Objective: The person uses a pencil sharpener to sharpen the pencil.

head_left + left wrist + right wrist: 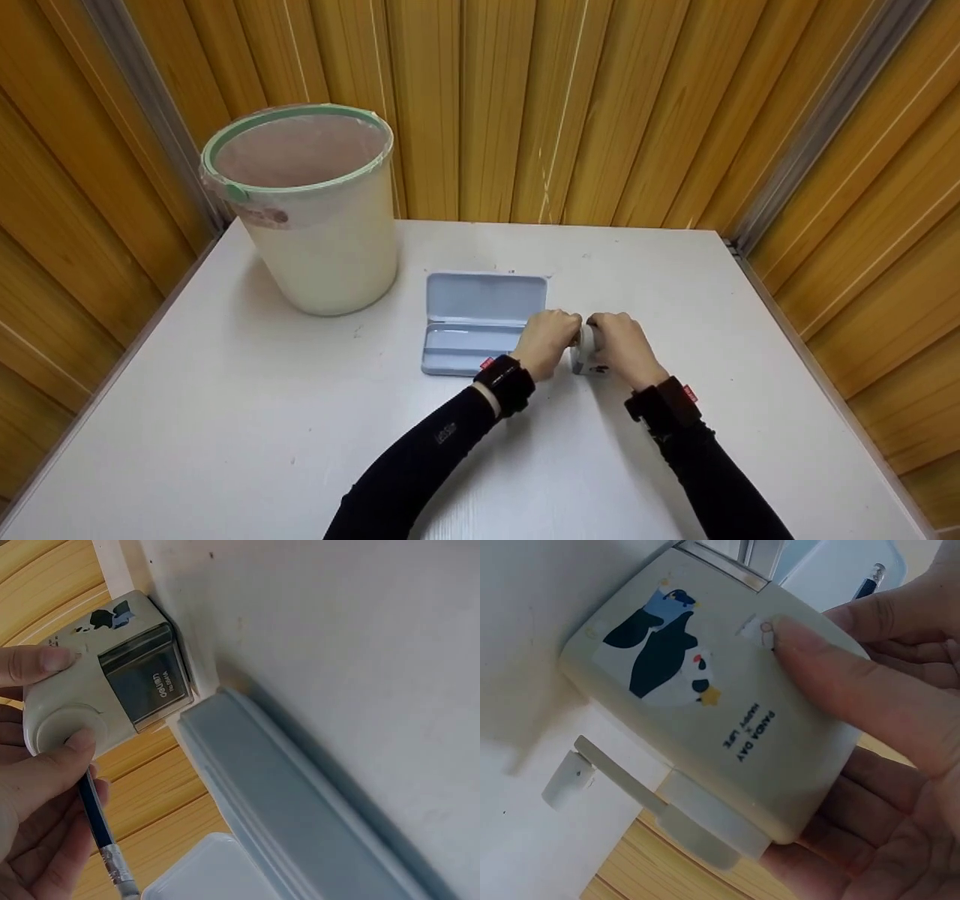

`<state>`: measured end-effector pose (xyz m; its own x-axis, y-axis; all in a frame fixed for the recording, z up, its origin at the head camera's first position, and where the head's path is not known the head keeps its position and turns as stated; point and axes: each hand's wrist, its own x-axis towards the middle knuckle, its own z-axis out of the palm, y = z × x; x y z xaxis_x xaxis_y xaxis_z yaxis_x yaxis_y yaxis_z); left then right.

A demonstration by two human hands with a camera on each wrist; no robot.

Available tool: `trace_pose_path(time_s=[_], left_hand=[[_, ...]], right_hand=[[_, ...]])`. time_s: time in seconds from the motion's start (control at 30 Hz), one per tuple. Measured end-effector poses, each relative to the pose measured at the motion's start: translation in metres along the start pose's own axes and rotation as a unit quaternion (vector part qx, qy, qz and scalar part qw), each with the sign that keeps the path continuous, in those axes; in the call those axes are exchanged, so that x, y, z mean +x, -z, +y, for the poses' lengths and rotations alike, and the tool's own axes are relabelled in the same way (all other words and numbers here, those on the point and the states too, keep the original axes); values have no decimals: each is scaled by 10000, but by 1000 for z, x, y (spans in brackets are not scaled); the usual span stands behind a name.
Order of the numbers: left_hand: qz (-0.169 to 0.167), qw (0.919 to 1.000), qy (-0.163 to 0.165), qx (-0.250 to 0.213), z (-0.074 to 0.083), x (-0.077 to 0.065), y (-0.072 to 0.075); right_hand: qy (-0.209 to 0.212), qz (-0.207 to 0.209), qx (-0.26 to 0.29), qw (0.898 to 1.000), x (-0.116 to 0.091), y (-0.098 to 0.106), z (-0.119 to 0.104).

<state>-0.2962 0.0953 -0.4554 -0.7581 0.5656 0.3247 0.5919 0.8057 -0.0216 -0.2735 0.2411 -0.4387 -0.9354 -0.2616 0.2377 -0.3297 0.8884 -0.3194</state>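
I watch, right of the head view's centre, the left hand (547,341) pinching a pencil (97,816) at the sharpener (86,688) the right hand (626,349) grips, its drawer (151,681) too dark to see into, the left wrist (510,384) masking part of the open blue case (487,298), and, upper left, a film-lined bucket (330,251).

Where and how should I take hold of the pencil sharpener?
Probably by the upper body of the sharpener, coming from above and squeezing across its broad sides. Its top is rounded and the drawer sits low, while the pencil occupies one end and the crank juts from the opposite one.
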Motion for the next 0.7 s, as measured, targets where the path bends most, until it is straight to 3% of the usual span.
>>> trace_pose_path(time_s=[0.27, 0.47, 0.6, 0.7], left_hand=[[170, 9992, -38, -370, -6, 0, 4], [-270, 9981, 21, -561, -4, 3, 18], [-651, 9970, 16, -429, 0, 4, 23], [-744, 9969, -61, -260, 3, 6, 21]], right_hand=[[85, -24, 12, 10000, 3, 2, -2], [81, -200, 137, 9997, 6, 5, 2], [212, -407, 404, 9981, 5, 7, 11], [171, -623, 592, 9962, 2, 10, 20]])
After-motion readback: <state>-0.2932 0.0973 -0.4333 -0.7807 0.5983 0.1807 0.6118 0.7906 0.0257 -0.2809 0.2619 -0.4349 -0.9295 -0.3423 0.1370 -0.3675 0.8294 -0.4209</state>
